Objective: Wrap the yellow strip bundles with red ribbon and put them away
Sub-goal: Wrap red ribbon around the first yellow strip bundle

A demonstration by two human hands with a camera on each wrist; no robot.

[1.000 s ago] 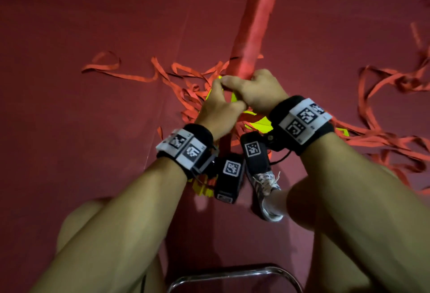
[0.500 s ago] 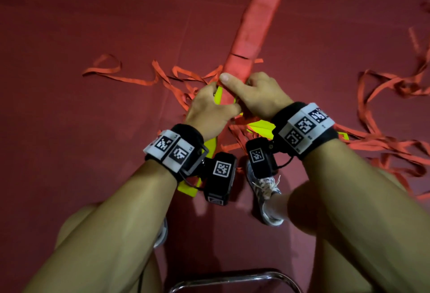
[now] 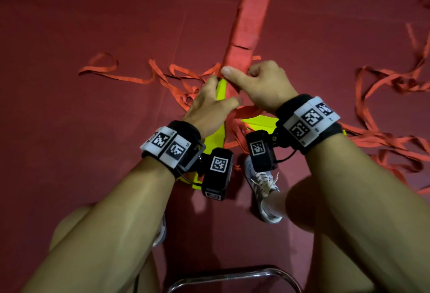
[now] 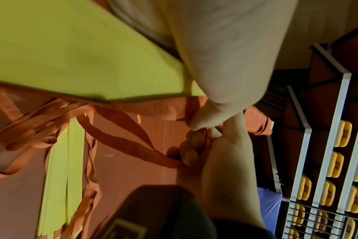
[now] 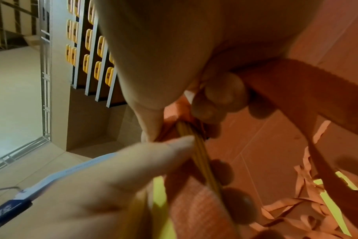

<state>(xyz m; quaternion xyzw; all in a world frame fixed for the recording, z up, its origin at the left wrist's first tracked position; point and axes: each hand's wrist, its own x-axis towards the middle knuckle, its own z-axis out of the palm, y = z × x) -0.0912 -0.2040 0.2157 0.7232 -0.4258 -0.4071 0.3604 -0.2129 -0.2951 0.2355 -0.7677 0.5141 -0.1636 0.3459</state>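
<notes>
Nearest me, a chrome chair rail (image 3: 232, 275) and a laced sneaker (image 3: 263, 188) sit on the dark red floor (image 3: 93, 153). Just beyond them the left hand (image 3: 209, 109) has its grip closed round the bare end of the yellow strip bundle (image 3: 221, 92), while the right hand (image 3: 265, 85) pinches the red ribbon (image 3: 250, 20) against it, thumb laid across where the wrapping ends. Only the left wrist view shows a ribbon strand running into the right hand's curled fingers (image 4: 191, 152), flat yellow strips (image 4: 59, 186) lying loose below and far racks of yellow objects (image 4: 342, 135); farther out, loose ribbon tangles (image 3: 381, 140) sprawl over the floor.
</notes>
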